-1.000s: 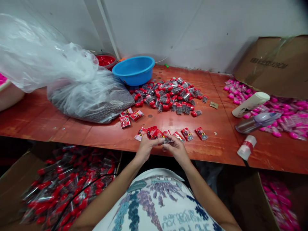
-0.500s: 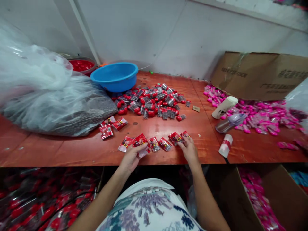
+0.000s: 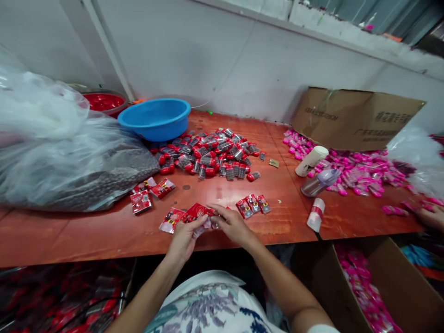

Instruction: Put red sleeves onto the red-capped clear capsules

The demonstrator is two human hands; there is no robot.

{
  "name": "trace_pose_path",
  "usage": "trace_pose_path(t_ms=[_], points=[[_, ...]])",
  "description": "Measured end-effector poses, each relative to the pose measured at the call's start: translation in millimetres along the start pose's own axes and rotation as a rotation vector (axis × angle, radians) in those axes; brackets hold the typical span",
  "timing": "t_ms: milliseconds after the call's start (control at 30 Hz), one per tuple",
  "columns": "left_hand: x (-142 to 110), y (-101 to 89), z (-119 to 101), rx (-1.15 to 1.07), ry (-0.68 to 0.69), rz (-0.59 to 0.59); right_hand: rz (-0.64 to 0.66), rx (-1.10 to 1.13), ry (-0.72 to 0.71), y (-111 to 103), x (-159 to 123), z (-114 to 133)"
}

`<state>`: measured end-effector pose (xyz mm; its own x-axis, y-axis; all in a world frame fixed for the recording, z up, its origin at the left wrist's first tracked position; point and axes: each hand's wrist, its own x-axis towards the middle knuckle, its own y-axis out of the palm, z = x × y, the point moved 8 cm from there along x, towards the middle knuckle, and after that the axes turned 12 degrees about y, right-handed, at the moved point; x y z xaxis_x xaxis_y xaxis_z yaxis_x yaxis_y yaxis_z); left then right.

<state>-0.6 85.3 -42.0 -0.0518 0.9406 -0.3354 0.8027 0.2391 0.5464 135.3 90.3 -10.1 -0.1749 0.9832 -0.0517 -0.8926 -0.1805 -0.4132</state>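
Note:
My left hand (image 3: 185, 237) is closed round some small red printed packets (image 3: 197, 211) near the front edge of the table. My right hand (image 3: 234, 225) meets it, thumb and fingers pinched on the right side of these packets; the exact hold is partly hidden. Another flat red packet (image 3: 170, 221) lies just left of my left hand. To the right of my right hand, three packets (image 3: 253, 203) lie side by side. Further left rests a small group of red packets (image 3: 141, 202).
Red-capped clear containers (image 3: 211, 155) are heaped behind my hands, near a blue basin (image 3: 156, 121). A large plastic bag (image 3: 86, 162) bulges at left. At right are a bottle (image 3: 311, 162), pink pieces (image 3: 367, 173), a carton (image 3: 357, 118) and another person's hand (image 3: 432, 216).
My right hand has moved left from the right end of the packet row to the packets at my left hand. Three packets stay at the right. The view has shifted, and another person's hand shows at right.

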Motion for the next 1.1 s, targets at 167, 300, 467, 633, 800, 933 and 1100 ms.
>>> trace_pose_path(t_ms=[167,300,467,633,800,933,1100], points=[[7.5,-8.9,-2.9,-0.069,-0.038,-0.112,-0.366,-0.684,0.176,-108.3,41.7,-36.7],[7.5,-15.5,-6.3,-0.181,-0.097,-0.189,-0.427,-0.79,0.306,-171.4,66.3,-73.5],[2.5,-17.0,-6.5,-0.252,-0.171,-0.206,-0.338,-0.847,0.306,-168.4,67.2,-87.5],[2.2,-17.8,-3.3,-0.27,-0.216,-0.223,-0.331,-0.792,0.246,-135.9,52.2,-64.3],[2.1,-20.4,0.5,-0.284,-0.237,-0.26,-0.248,0.1,0.162,-67.5,6.4,-16.5],[2.6,-19.0,1.9,-0.31,-0.219,-0.256,-0.173,0.511,0.239,-6.5,-26.1,4.1],[3.0,-16.0,-0.1,-0.332,-0.18,-0.236,-0.201,0.623,0.271,17.5,-33.8,2.7]])
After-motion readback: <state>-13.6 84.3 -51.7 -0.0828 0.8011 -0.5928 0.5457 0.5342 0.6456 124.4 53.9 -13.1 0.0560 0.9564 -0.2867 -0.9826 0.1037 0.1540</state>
